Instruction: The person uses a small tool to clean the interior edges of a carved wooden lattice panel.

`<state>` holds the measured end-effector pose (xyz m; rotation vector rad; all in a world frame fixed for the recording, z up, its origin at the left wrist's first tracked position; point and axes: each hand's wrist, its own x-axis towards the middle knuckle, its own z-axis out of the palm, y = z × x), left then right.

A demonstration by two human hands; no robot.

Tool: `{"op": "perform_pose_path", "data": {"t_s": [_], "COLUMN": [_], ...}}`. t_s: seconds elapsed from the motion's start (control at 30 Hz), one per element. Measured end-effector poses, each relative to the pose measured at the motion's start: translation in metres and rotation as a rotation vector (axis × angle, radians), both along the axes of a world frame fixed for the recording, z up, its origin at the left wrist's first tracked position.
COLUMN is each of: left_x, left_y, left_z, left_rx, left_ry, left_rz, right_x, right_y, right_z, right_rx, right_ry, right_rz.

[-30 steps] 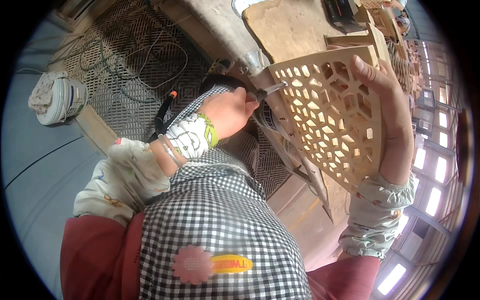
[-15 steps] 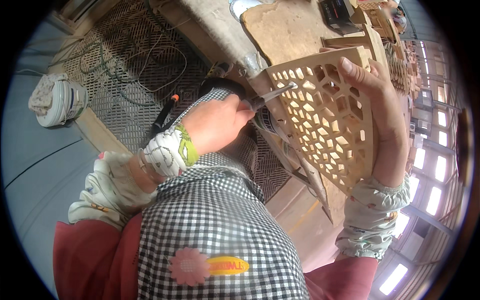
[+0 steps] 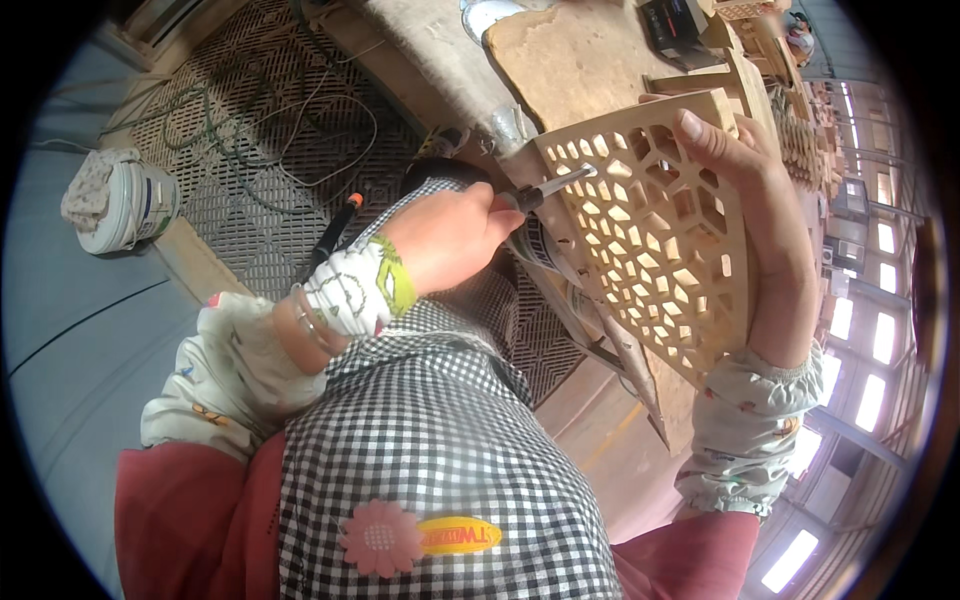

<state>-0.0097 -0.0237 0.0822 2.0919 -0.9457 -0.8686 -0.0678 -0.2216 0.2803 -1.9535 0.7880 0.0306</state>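
Two hands [image 3: 450, 235] work lattice panel [image 3: 655, 235] beside bucket [image 3: 125, 200]

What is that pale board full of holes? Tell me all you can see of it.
The wooden lattice panel looks like pale, unfinished wood, cut through with many small angular openings in a repeating pattern inside a plain border. It is held tilted, its upper edge gripped by the right hand. The left hand holds a slim tool whose metal tip meets an opening near the top left corner. Below lies a worn workbench.
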Motion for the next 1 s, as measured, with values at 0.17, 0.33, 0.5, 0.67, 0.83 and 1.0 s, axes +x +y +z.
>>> {"op": "perform_pose_path", "data": {"t_s": [0.17,0.33,0.5,0.67,0.83,1.0], "left_x": [0.009,0.025,0.038,0.046,0.026,0.029], "left_y": [0.015,0.069,0.082,0.029,-0.012,-0.012], "left_z": [0.004,-0.005,0.047,0.081,0.093,0.097], "left_rx": [-0.025,-0.209,-0.648,-0.957,-0.902,-1.037], "left_ry": [0.190,0.707,0.621,0.093,-0.225,0.374], "left_rz": [0.058,0.198,0.446,0.353,0.197,0.153], "right_x": [0.005,0.010,0.018,0.021,0.018,0.019], "right_y": [-0.014,-0.021,-0.017,-0.007,0.004,0.011], "right_z": [0.003,-0.018,-0.005,0.011,0.014,0.019], "right_rx": [0.031,-0.068,-0.363,-0.507,-0.204,0.090], "right_ry": [0.051,-0.261,-0.426,-0.517,-0.527,-0.502], "right_rz": [0.102,0.310,0.488,0.570,0.522,0.470]}}
